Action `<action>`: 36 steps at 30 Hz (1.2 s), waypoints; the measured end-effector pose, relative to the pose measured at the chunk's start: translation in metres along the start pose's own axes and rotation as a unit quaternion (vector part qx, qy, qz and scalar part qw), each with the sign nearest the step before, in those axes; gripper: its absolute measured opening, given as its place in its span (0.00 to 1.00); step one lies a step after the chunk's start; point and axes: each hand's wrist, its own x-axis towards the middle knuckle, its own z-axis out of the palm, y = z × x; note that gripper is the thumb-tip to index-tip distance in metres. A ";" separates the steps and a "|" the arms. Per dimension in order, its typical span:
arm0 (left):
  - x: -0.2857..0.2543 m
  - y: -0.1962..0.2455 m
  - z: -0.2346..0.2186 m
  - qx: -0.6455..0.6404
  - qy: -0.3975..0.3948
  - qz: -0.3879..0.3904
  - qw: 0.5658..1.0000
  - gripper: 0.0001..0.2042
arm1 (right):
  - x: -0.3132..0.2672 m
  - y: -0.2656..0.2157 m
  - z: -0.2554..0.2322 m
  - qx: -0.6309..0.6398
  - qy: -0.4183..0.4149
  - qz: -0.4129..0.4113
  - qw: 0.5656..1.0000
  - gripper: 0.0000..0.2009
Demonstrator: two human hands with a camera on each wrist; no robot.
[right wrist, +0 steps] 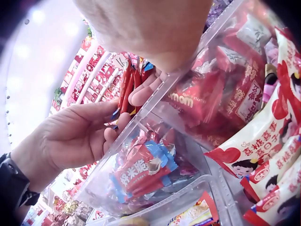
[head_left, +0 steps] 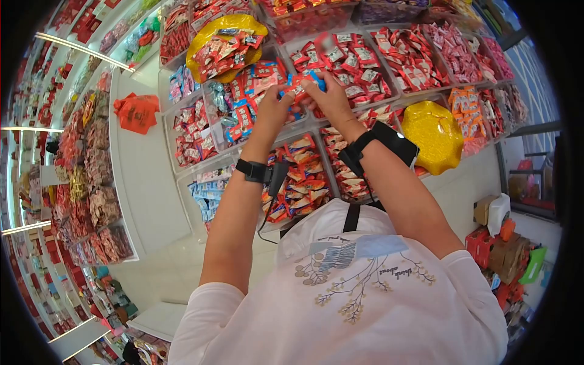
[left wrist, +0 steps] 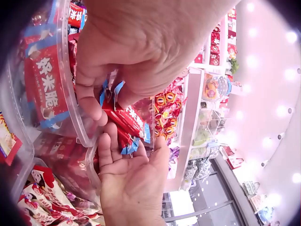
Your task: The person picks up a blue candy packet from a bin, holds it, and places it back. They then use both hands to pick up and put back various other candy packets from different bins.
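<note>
Both hands meet over the candy bins, holding a few small red snack packets (head_left: 298,91) with blue ends. My left hand (head_left: 274,112) pinches the packets (left wrist: 126,118) between thumb and fingers from one side. From the other side my right hand (head_left: 331,102) grips them; in the left wrist view its palm (left wrist: 134,188) faces up, fingers at the packets' lower ends. The right wrist view shows the packets (right wrist: 129,87) standing side by side at the left hand's fingertips. Matching packets (right wrist: 143,169) fill a clear plastic bin just below the hands.
Clear bins of wrapped sweets (head_left: 347,67) surround the hands. A yellow wavy-edged plate (head_left: 432,137) lies on the bins at right; another yellow plate (head_left: 196,58), heaped with packets, sits at upper left. A red bag (head_left: 137,114) lies on the white ledge (head_left: 146,182). Stocked shelves line the left.
</note>
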 end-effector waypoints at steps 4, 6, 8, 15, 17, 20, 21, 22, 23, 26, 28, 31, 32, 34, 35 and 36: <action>0.002 0.002 -0.006 0.100 0.010 0.049 0.994 0.20 | 0.000 0.005 -0.001 -0.078 0.014 -0.006 0.997 0.26; 0.019 -0.007 -0.032 0.168 0.037 0.089 0.981 0.20 | 0.001 0.007 -0.001 -0.058 0.020 0.000 0.998 0.25; 0.030 -0.011 -0.065 0.222 0.077 0.128 0.963 0.19 | -0.001 0.005 0.000 -0.028 0.030 0.013 0.999 0.22; 0.031 -0.016 -0.082 0.476 0.018 0.177 0.861 0.20 | 0.000 0.003 0.006 0.011 0.071 -0.017 0.997 0.21; 0.032 -0.020 -0.073 0.547 0.036 0.201 0.812 0.22 | -0.001 -0.001 0.006 0.000 0.069 -0.017 0.997 0.19; 0.034 -0.024 -0.065 0.610 0.036 0.199 0.766 0.23 | -0.002 -0.003 0.005 -0.023 0.067 -0.009 0.997 0.18; 0.034 -0.024 -0.065 0.626 0.033 0.193 0.755 0.23 | -0.002 -0.003 0.006 -0.027 0.069 -0.011 0.997 0.18; 0.033 -0.024 -0.067 0.608 0.028 0.188 0.771 0.23 | -0.002 -0.003 0.007 -0.031 0.072 -0.012 0.997 0.18; 0.031 -0.024 -0.068 0.589 0.023 0.184 0.786 0.23 | -0.002 -0.003 0.007 -0.034 0.075 -0.014 0.996 0.18; 0.025 -0.017 -0.082 0.535 0.026 0.142 0.833 0.22 | -0.004 -0.006 0.008 -0.034 0.076 -0.012 0.996 0.18; 0.021 -0.009 -0.098 0.537 0.077 0.142 0.828 0.21 | -0.002 -0.004 0.007 -0.037 0.071 -0.028 0.996 0.18; 0.011 -0.007 -0.126 0.598 0.175 0.174 0.763 0.20 | -0.003 -0.003 0.007 -0.050 0.073 -0.019 0.996 0.18; 0.012 -0.009 -0.135 0.619 0.182 0.172 0.744 0.20 | -0.003 -0.005 0.007 -0.055 0.075 -0.013 0.996 0.18; 0.015 -0.015 -0.140 0.656 0.202 0.166 0.708 0.20 | 0.000 0.000 0.007 -0.046 0.073 -0.011 0.996 0.19; 0.016 -0.019 -0.141 0.665 0.204 0.176 0.697 0.20 | 0.001 0.002 0.005 -0.042 0.073 -0.010 0.996 0.20; 0.014 -0.020 -0.142 0.673 0.205 0.186 0.686 0.19 | 0.000 0.001 0.005 -0.041 0.070 -0.012 0.997 0.20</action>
